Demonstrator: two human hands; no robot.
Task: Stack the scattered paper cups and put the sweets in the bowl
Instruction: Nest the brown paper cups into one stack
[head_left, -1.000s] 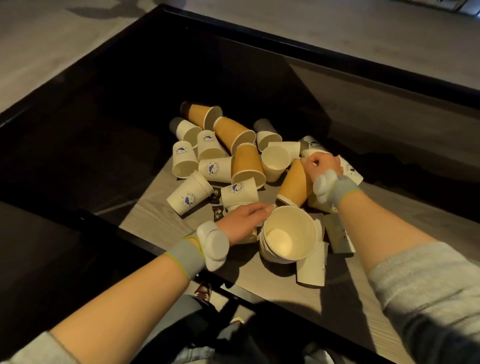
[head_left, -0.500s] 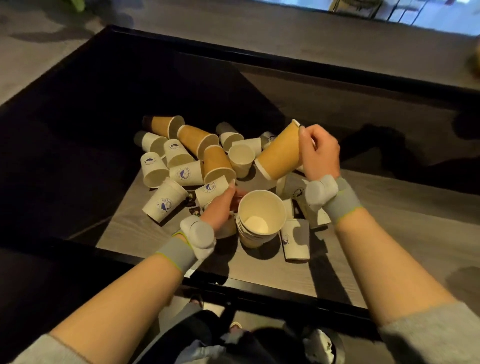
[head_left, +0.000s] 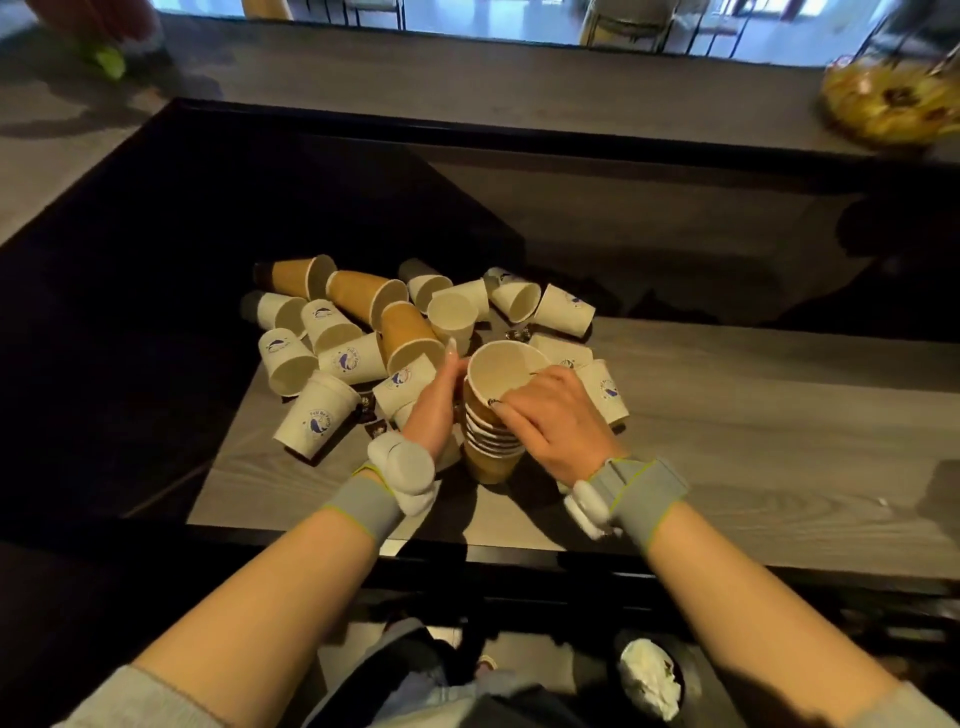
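Observation:
A stack of several nested paper cups (head_left: 493, 447) stands upright near the table's front edge, a brown cup on top with its mouth open. My right hand (head_left: 558, 421) grips the stack's upper rims from the right. My left hand (head_left: 439, 405) presses flat against the stack's left side. Behind and to the left lie several loose cups on their sides: brown ones (head_left: 408, 332) and white ones with a blue logo (head_left: 317, 415). Small dark wrapped sweets (head_left: 375, 427) lie on the table by the white cups. A bowl of sweets (head_left: 891, 101) sits at the far right.
The wooden table (head_left: 753, 426) has a black front rim and dark shadowed areas left and behind. A dark bin holding crumpled white paper (head_left: 652, 678) stands on the floor below the front edge. Chair legs show at the far top.
My right hand carried the brown cup from above the pile down onto the stack and now holds the stack's top. My left hand stayed against the stack. The camera tilted up.

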